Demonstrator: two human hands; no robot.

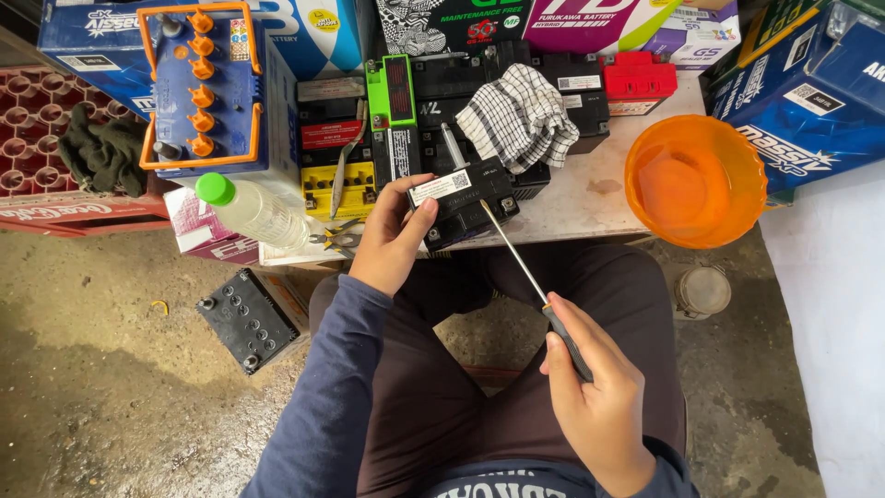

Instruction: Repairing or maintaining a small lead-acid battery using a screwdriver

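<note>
matt blk plastic battery [464, 198], metal screwdriver [516, 258], checked cloth [518, 115]

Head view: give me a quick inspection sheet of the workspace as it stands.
Surface: pale table top, stained, crowded at the back.
Job's things: small black battery at the table edge; long screwdriver, tip on the battery top.
Clutter: checked cloth, orange bowl, green-capped bottle, pliers, stacked batteries and boxes.
Hands: left hand grips the battery; right hand holds the screwdriver handle.
Cables: nothing seen.
Surroundings: concrete floor, black battery on floor, red crate.
</note>
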